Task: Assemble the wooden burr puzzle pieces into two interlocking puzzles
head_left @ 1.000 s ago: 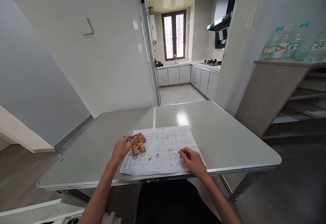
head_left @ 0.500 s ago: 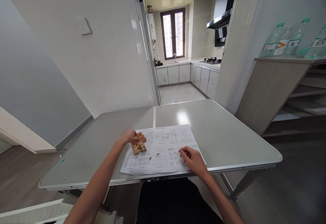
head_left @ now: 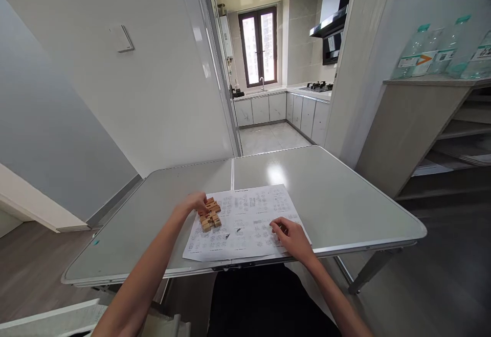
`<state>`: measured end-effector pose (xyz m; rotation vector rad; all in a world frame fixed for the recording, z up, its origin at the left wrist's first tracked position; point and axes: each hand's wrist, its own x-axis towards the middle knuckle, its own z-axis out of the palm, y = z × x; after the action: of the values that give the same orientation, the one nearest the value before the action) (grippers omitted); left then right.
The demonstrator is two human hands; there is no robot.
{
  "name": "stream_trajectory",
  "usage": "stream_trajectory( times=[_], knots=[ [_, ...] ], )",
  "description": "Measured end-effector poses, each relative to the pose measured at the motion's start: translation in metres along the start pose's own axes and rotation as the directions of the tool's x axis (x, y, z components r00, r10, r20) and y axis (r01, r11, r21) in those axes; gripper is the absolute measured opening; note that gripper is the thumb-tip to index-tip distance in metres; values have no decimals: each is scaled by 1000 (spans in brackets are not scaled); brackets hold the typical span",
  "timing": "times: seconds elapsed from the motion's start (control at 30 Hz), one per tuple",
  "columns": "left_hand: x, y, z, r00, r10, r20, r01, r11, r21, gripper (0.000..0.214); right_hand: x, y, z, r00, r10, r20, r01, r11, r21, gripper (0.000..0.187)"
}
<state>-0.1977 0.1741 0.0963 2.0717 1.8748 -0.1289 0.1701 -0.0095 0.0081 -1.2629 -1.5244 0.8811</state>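
Note:
A small pile of wooden puzzle blocks point(head_left: 210, 215) lies on the left part of a printed diagram sheet point(head_left: 249, 214), which is spread on the grey folding table point(head_left: 337, 199). My left hand point(head_left: 195, 203) rests at the far left of the pile, its fingers curled onto the top blocks. My right hand point(head_left: 292, 236) lies on the sheet's right side, fingers bent and pressing the paper, with nothing visibly in it.
The table's near edge point(head_left: 245, 265) runs just in front of my lap. A wooden shelf unit point(head_left: 429, 132) stands at the right with several water bottles point(head_left: 441, 53) on top. Beyond the table an open doorway leads into a kitchen point(head_left: 276, 112).
My left hand has slid from the near left of the block pile to its far side. The camera tilted slightly. My right hand has stayed on the sheet.

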Motion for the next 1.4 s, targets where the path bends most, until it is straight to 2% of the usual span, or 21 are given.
stream_trajectory(
  times=[0.1,0.23,0.97,1.4],
  knots=[
    [1,2,0,995,-30,97,23,997,70,34,1,0,0,1000,0,1,0,1000,2,43],
    [0,4,-1,990,-30,136,14,993,116,34,1,0,1,1000,3,1,-3,1000,-1,43],
    [-7,4,-4,991,2,131,-14,996,84,33,0,-1,-2,1000,-17,-12,17,1000,5,43],
    [-8,10,-8,982,-18,188,-24,975,219,34,1,0,-1,1000,5,2,-5,1000,0,39]
  ],
)
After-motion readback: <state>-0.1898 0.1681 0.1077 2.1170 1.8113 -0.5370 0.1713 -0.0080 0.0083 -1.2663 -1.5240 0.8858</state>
